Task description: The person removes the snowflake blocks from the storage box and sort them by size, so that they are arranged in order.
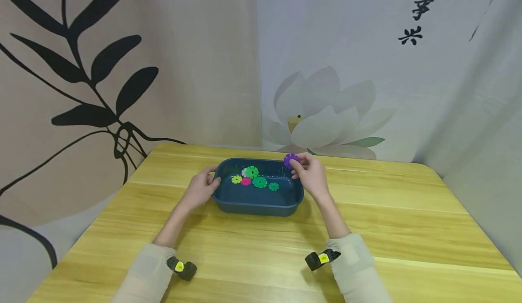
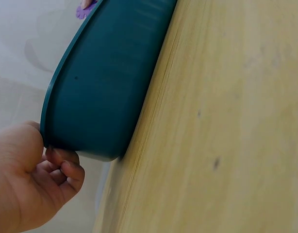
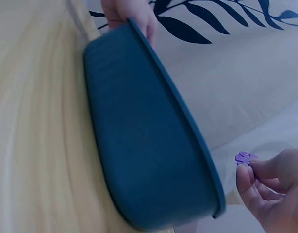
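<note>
Left hand [image 1: 200, 188]: grip pinching left rim of blue tub [image 1: 244, 199], which stands on table [image 1: 408, 221]. Right hand [image 1: 313, 175]: grip pinching purple disc [image 1: 289, 160] at tub's far right corner. Observed inside tub: several coloured discs [image 1: 259, 182].

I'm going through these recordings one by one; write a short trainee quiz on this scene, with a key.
1. Which hand holds the purple disc?
2. True or false: the left hand grips one end of the basin.
3. Which disc lies in the basin: A) orange, B) yellow, C) black?

Key:
1. The right hand.
2. True.
3. B, the yellow disc.
</note>
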A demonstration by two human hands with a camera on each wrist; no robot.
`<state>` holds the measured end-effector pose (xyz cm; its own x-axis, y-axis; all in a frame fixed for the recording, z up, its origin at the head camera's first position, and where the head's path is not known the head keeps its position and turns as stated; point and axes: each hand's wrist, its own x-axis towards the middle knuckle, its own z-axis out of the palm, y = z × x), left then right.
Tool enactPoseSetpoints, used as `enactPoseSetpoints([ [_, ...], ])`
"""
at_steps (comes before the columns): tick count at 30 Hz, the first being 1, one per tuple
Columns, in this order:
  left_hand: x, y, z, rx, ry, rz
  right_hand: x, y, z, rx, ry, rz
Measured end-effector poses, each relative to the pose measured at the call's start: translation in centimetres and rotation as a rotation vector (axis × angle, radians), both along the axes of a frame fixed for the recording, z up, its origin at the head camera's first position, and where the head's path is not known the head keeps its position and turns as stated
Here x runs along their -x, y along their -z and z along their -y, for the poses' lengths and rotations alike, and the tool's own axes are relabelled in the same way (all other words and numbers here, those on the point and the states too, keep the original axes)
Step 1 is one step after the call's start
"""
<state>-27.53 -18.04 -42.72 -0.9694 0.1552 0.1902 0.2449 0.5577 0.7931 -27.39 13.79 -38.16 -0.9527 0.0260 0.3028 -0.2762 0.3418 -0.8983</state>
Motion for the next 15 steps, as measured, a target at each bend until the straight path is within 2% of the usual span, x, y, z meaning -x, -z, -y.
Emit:
enactPoseSetpoints([
  [8,-0.1,-0.1,0.0,-0.007,-0.009,0.002,0.6,0.0,-2.5,0.052,0.04,0.027],
  [15,-0.1,-0.2,-0.1,-0.013,-0.006,0.021,1.2,0.8,-4.7,0.05,0.056,0.069],
])
